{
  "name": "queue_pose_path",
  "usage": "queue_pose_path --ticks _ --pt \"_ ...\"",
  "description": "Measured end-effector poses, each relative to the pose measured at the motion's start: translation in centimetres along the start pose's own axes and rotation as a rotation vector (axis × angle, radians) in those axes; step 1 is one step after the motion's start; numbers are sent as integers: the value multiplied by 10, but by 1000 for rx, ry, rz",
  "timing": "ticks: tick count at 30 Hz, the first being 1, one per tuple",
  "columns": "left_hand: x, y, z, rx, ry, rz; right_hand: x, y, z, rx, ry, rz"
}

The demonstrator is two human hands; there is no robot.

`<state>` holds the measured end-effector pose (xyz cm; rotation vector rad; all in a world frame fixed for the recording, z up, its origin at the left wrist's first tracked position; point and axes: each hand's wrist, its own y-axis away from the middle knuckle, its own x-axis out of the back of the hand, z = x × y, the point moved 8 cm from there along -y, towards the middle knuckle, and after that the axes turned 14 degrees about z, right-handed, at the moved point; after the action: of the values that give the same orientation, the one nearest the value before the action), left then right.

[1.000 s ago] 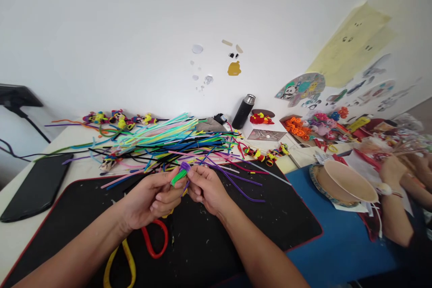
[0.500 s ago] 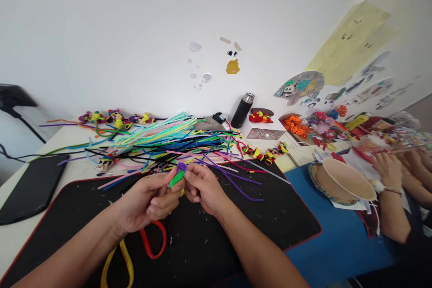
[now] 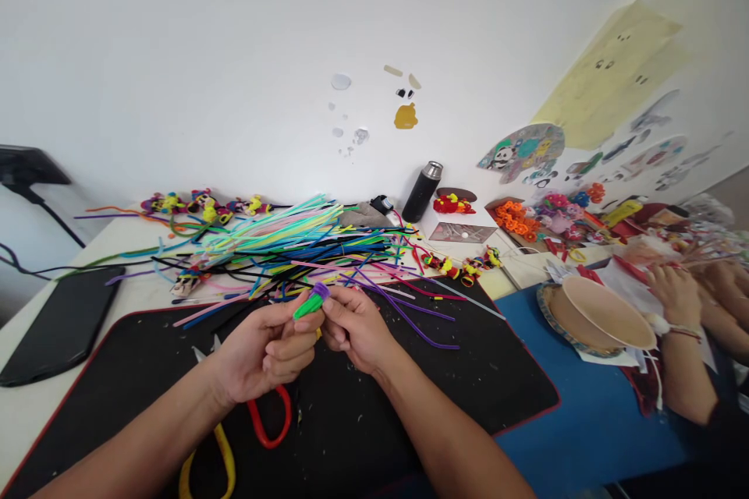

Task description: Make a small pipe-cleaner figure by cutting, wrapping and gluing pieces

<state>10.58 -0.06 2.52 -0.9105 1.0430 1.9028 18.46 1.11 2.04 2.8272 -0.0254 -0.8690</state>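
Note:
Between my two hands, above the black mat [image 3: 363,437], is a small green and purple pipe cleaner piece [image 3: 312,302]. My left hand [image 3: 266,351] pinches its green part between thumb and fingers. At the purple end, the thumb and forefinger of my right hand [image 3: 354,327] are closed on it. A bit of yellow shows between the hands, its kind hidden. Under my left wrist lies a pair of scissors with a red and a yellow handle [image 3: 272,417]. A large heap of coloured pipe cleaners [image 3: 292,238] lies just beyond my hands.
A black tablet-like slab [image 3: 62,323] lies at left. Several small pipe cleaner figures [image 3: 204,205] sit along the wall, near a black flask [image 3: 422,191] and a white box [image 3: 459,224]. At right, a person's hand [image 3: 676,292] is beside a beige bowl [image 3: 608,312] on a blue mat [image 3: 527,343].
The green and purple piece has tilted a little flatter in my fingers. My left hand has shifted slightly right, uncovering the scissor tips. The whole view has moved a little.

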Motion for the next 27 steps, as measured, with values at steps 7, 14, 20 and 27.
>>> queue_pose_path --ticks 7,14,20,27 --pt "-2 -1 -2 -35 15 -48 -3 1 1 -9 -13 -4" --pt "20 -10 2 -23 -220 119 9 -8 3 59 9 114" --pt "30 -6 25 -165 -615 396 19 -11 1 111 77 188" --pt "7 16 59 -503 -1453 582 28 -15 5 185 247 269"
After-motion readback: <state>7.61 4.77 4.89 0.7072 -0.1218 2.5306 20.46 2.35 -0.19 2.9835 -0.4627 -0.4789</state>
